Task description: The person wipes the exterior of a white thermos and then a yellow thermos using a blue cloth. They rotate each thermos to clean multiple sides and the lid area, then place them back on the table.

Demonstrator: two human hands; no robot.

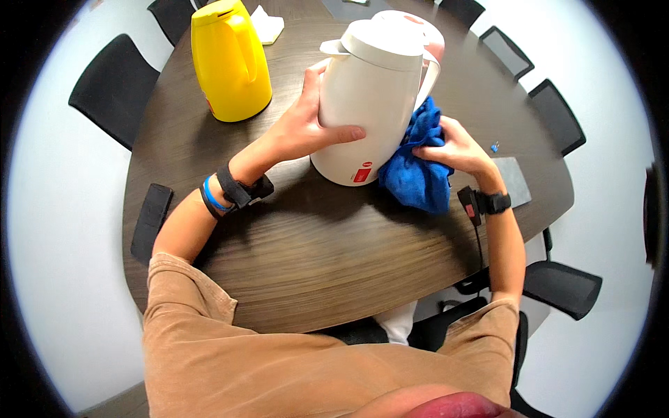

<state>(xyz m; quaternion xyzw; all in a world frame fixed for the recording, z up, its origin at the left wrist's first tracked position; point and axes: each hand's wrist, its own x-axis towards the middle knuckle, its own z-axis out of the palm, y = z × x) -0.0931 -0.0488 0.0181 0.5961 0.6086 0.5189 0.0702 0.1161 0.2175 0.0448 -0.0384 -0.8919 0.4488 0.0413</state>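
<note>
A white thermos jug (366,97) stands on the dark wooden table (306,258) in front of me, spout to the left and handle to the right. My left hand (311,122) is wrapped round its left side, thumb across the front. On the jug's right side, my right hand (456,148) grips a bunched blue cloth (417,182) that lies against the jug's lower wall. Behind the white jug, another jug with a white and reddish top (426,28) is partly hidden. To the left stands a yellow thermos jug (230,66) with its handle toward the right.
A black flat case (151,221) lies at the table's left edge. On the right are a grey flat sheet (512,182) and a small blue item (495,147). White paper (268,28) lies behind the yellow jug. Black chairs (115,87) surround the table; a cable (479,244) hangs from my right wrist.
</note>
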